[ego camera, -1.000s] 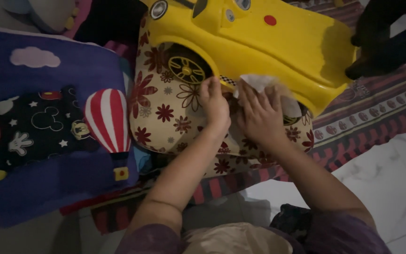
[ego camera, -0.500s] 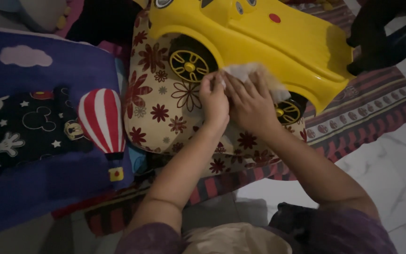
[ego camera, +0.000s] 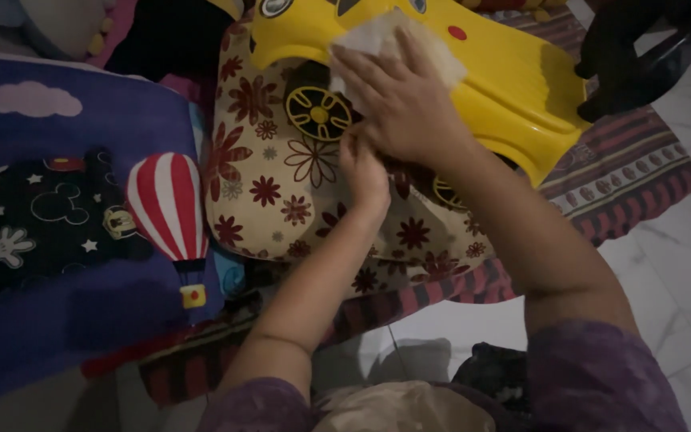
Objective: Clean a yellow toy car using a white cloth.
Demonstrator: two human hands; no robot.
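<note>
Both hands differ: right hand (ego camera: 397, 104), flat-fingered on the white wipe (ego camera: 377, 36), slid toward 11 o'clock up the glossy yellow toy car (ego camera: 513, 80); left hand (ego camera: 364, 172), fingers curled, stays underneath.

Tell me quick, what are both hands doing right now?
Left hand: fingers curled, resting against the yellow toy car; holds nothing visible.
Right hand: fingers spread flat, pressing a white wipe on the car.

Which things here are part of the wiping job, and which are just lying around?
In use: yellow toy car; white wipe under the right hand; left hand beside the front wheel; floral cushion under the car.

Lying about: blue blanket; striped rug; dark chair.
</note>
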